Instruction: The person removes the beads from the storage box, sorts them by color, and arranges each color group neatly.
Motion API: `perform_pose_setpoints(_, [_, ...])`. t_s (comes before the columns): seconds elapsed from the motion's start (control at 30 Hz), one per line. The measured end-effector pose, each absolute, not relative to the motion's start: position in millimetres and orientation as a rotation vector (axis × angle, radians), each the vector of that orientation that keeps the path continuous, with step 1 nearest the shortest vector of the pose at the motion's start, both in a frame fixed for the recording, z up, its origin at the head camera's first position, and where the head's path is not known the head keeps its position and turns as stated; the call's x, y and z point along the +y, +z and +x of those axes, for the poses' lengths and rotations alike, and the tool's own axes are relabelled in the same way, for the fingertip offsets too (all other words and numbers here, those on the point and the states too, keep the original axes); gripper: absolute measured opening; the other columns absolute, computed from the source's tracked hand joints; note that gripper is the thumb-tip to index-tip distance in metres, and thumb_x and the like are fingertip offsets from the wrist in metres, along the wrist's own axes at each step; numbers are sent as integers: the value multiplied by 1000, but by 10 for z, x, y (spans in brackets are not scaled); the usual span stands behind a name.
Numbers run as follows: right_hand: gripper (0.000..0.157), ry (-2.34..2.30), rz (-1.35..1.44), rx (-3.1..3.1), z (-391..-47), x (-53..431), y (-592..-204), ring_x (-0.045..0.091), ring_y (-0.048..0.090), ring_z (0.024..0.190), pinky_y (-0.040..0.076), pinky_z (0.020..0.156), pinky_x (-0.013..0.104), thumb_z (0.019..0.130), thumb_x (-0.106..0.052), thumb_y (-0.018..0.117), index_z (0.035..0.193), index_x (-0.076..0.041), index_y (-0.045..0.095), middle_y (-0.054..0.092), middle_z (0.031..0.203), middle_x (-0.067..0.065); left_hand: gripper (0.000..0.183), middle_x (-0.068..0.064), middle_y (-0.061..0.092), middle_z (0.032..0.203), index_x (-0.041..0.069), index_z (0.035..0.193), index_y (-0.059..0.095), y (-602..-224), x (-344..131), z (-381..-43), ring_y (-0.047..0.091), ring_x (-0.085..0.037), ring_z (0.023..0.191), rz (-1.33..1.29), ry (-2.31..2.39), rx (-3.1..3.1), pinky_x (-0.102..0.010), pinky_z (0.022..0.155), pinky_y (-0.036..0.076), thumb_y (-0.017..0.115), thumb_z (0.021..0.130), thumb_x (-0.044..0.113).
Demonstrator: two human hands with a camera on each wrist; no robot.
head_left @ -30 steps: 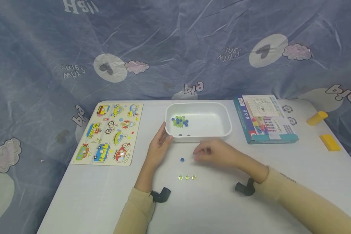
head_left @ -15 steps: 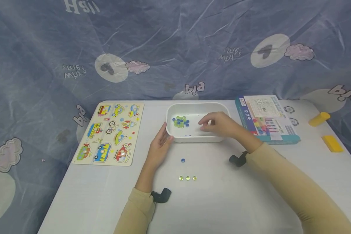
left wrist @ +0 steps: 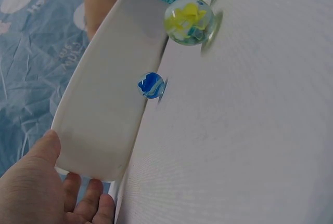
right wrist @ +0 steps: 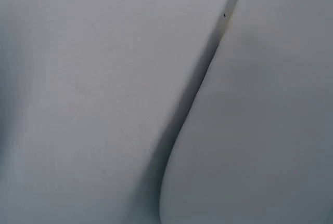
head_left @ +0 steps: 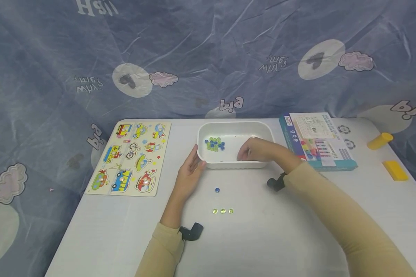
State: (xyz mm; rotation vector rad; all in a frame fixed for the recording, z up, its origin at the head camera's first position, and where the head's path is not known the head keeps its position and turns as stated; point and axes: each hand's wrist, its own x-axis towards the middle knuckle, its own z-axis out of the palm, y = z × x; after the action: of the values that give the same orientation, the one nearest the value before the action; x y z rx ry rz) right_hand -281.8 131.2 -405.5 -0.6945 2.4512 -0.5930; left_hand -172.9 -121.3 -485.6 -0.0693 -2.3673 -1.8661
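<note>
My left hand (head_left: 190, 171) holds the left end of a white plastic tub (head_left: 268, 154), thumb at the near corner and fingers around the end, as the left wrist view also shows. My right hand (head_left: 258, 150) reaches over the near rim into the tub's right half, fingers bent down; whether they pinch anything is hidden. Yellow-green and blue glass marbles (head_left: 213, 144) cluster in the tub's left half. In front of the tub, a blue-swirled marble (left wrist: 151, 85) sits alone on the table. Nearer still, three yellow-green marbles (head_left: 223, 211) form a row.
A wooden picture puzzle board (head_left: 128, 159) lies to the left. Right of the tub is a flat teal toy box (head_left: 317, 142). Farther right, a yellow cylinder (head_left: 380, 141) and a yellow block (head_left: 395, 170) lie on the white table (head_left: 280, 238). A grey-blue printed cloth hangs behind.
My right hand has moved from the table in front of the tub up and into it, then lowered its fingers. The left hand stays at the tub's end.
</note>
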Motion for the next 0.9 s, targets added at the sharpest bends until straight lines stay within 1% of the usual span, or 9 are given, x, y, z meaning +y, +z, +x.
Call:
perform_pose_setpoints(0.1, [21, -634, -662, 2421, -2823, 1286, -4080, 16, 64, 83, 56, 76, 30, 77, -3, 70, 90, -18, 76, 73, 86, -1, 60, 9, 33, 153, 41, 146, 25, -4848, -1207, -1730, 36, -6, 138, -57, -1854, -2373, -27, 113, 36, 56, 94, 35])
perform_pose_setpoints(0.2, [23, -660, -634, 2406, -2832, 1244, -4108, 17, 64, 82, 55, 73, 28, 77, -2, 68, 89, -20, 76, 73, 85, -2, 62, 10, 33, 153, 38, 147, 25, -4810, -1195, -1712, 36, -7, 138, -38, -1850, -2384, -27, 113, 36, 55, 94, 40])
perform_pose_setpoints(0.37, [22, -668, -623, 2390, -2861, 1151, -4166, 16, 65, 81, 56, 72, 28, 75, -5, 72, 88, -22, 75, 73, 83, -4, 65, 4, 32, 154, 29, 150, 25, -4686, -1169, -1651, 35, -9, 139, -27, -1876, -2389, -29, 114, 34, 54, 93, 43])
perform_pose_setpoints(0.43, [21, -665, -642, 2389, -2872, 1108, -4181, 16, 65, 81, 56, 73, 28, 75, -6, 73, 88, -23, 75, 73, 82, -5, 66, 1, 32, 154, 27, 150, 26, -4640, -1163, -1628, 36, -11, 139, -31, -1885, -2382, -29, 114, 34, 55, 93, 42])
perform_pose_setpoints(0.6, [18, -669, -728, 2376, -2874, 972, -4176, 14, 65, 82, 56, 77, 28, 77, -6, 73, 89, -20, 76, 74, 85, -4, 66, -1, 33, 154, 25, 150, 26, -4589, -1159, -1601, 36, -12, 139, -38, -1899, -2373, -30, 114, 35, 55, 93, 41])
perform_pose_setpoints(0.7, [18, -679, -785, 2364, -2872, 883, -4174, 14, 65, 83, 56, 79, 28, 78, -4, 70, 89, -18, 76, 74, 86, -3, 66, -1, 34, 153, 25, 150, 26, -4586, -1163, -1598, 36, -12, 139, -36, -1902, -2379, -31, 113, 36, 55, 93, 42])
perform_pose_setpoints(0.83, [22, -668, -863, 2358, -2884, 776, -4185, 12, 64, 84, 54, 83, 29, 80, -1, 65, 88, -18, 76, 73, 87, -4, 67, -1, 34, 153, 25, 150, 25, -4614, -1168, -1610, 36, -14, 139, -37, -1894, -2382, -32, 113, 36, 55, 93, 42])
perform_pose_setpoints(0.9, [21, -653, -893, 2356, -2892, 733, -4189, 12, 64, 85, 54, 85, 29, 81, -2, 64, 88, -18, 76, 73, 88, -5, 66, 1, 33, 153, 28, 150, 25, -4667, -1173, -1634, 36, -13, 139, -33, -1887, -2383, -31, 113, 36, 55, 93, 42])
